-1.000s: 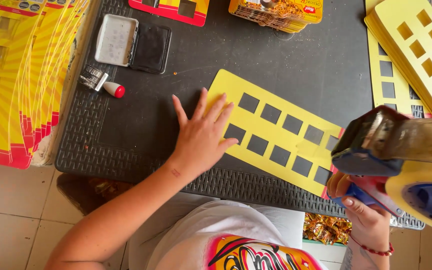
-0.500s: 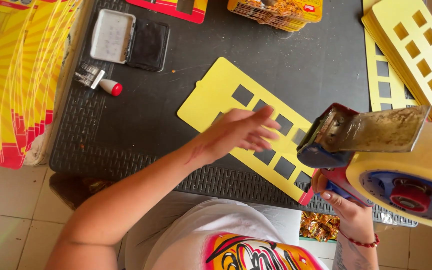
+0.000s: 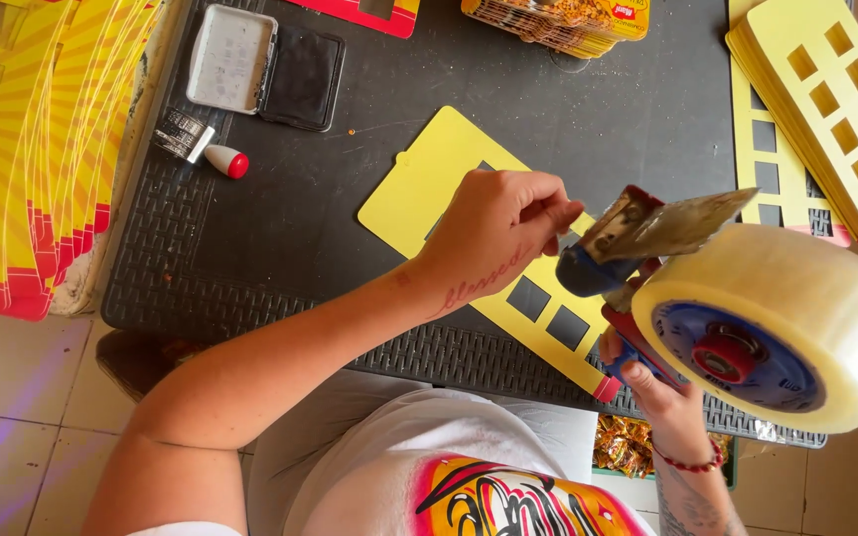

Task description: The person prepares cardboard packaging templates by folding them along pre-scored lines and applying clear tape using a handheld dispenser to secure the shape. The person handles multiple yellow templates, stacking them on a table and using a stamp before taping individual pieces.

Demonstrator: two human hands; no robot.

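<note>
My right hand (image 3: 659, 389) grips the red and blue handle of a tape dispenser (image 3: 638, 260) raised close to the camera, with a large roll of clear tape (image 3: 796, 308) on it. My left hand (image 3: 497, 224) hovers over a yellow card with square cut-outs (image 3: 429, 189) lying on the dark table (image 3: 350, 228), its fingers pinched at the tape end by the dispenser's metal blade. Whether the fingertips hold the tape end I cannot tell for sure.
An open ink pad in a white case (image 3: 265, 67) and a small red-capped stamp (image 3: 203, 146) lie at the back left. Stacks of yellow cards stand at the left (image 3: 22, 149) and right (image 3: 826, 109). A snack packet tray (image 3: 558, 20) sits at the far edge.
My left hand lifted off the yellow card and moved right to the dispenser's blade. The dispenser rose closer to the camera. The card shifted left and up in the view.
</note>
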